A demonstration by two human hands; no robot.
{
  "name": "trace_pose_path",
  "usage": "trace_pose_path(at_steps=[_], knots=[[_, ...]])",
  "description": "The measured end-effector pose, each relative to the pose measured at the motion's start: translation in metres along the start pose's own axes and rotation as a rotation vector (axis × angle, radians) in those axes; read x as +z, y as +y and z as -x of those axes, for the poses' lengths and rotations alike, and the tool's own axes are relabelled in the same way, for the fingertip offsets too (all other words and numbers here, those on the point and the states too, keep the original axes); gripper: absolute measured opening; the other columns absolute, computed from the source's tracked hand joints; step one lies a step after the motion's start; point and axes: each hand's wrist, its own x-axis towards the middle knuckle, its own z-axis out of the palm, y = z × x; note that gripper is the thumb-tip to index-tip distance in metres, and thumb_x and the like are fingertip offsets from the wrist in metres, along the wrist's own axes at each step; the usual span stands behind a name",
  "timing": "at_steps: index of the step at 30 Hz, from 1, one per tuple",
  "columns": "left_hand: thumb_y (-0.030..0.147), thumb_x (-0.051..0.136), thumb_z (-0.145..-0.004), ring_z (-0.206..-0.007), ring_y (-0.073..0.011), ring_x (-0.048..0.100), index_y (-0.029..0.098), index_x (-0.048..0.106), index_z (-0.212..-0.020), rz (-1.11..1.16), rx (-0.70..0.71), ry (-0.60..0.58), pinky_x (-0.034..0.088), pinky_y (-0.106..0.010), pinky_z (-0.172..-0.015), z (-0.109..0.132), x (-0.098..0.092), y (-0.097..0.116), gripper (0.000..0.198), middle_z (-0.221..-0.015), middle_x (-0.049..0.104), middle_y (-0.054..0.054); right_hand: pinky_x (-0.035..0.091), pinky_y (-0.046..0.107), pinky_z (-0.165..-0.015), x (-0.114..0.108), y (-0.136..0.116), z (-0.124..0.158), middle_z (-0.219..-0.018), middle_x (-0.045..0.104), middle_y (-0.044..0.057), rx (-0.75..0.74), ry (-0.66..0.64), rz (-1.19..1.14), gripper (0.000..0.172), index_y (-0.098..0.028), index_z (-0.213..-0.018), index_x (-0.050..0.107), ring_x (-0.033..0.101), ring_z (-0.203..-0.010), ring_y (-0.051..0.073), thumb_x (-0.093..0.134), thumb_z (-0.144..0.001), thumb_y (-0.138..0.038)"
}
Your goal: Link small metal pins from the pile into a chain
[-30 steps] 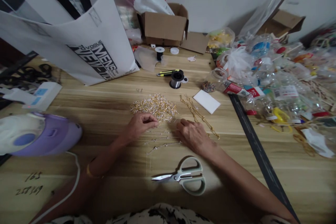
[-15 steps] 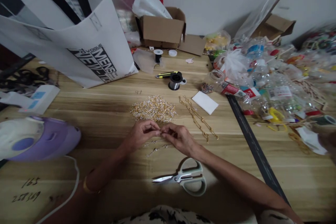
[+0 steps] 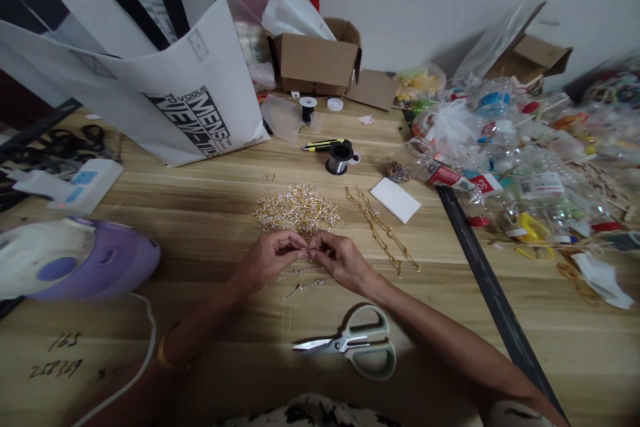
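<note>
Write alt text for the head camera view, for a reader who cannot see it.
Left hand and right hand pinch a small gold piece together over a wooden table, near a gold pile. Scissors lie nearby.

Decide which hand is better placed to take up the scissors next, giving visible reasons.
Probably the right hand: the scissors lie with handles beside its forearm, blades pointing left; the left hand is farther off. Both pinch a small piece.
</note>
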Motion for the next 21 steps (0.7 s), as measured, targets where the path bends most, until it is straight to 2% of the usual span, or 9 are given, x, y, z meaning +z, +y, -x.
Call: trace_pose_path(at_steps=[4,8,16,21], knots=[[0.023,0.066,-0.068,-0.071,-0.0136,0.064,0.012,0.063,-0.079,0.033,-0.031,0.004,0.05,-0.023,-0.068,-0.001,-0.002,-0.003,0.016,-0.077,0.068,-0.005,0.032,0.019,-0.052,0.001,0.006,-0.003,-0.064,0.047,-0.003,0.041,-0.025,-0.191,0.014,-0.014,-0.077,0.052,0.042,-0.058,0.009,0.052,-0.083,-0.027],[0.023,0.065,-0.07,-0.068,-0.0131,0.063,0.012,0.065,-0.077,-0.002,-0.018,0.009,0.049,-0.022,-0.065,-0.001,0.0,-0.006,0.014,-0.074,0.069,-0.004,0.031,0.019,-0.051,0.004,0.012,-0.004,-0.064,0.046,-0.003,0.056,-0.028,-0.269,0.018,-0.014,-0.077,0.052,0.041,-0.056,0.008,0.053,-0.083,-0.03],[0.025,0.064,-0.072,-0.066,-0.0125,0.06,0.013,0.066,-0.074,-0.113,0.01,0.021,0.046,-0.02,-0.062,-0.001,-0.001,-0.009,0.013,-0.07,0.067,-0.003,0.031,0.019,-0.052,0.006,0.015,-0.002,-0.065,0.046,-0.003,0.05,-0.037,-0.271,0.018,-0.014,-0.078,0.052,0.04,-0.058,0.008,0.053,-0.083,-0.031],[0.024,0.063,-0.073,-0.064,-0.0124,0.059,0.013,0.066,-0.072,-0.206,0.04,0.035,0.045,-0.02,-0.06,0.001,-0.001,-0.014,0.012,-0.068,0.066,-0.002,0.032,0.019,-0.054,0.007,0.012,-0.001,-0.067,0.047,-0.002,0.017,-0.017,-0.143,0.014,-0.014,-0.079,0.052,0.041,-0.06,0.009,0.05,-0.085,-0.027]])
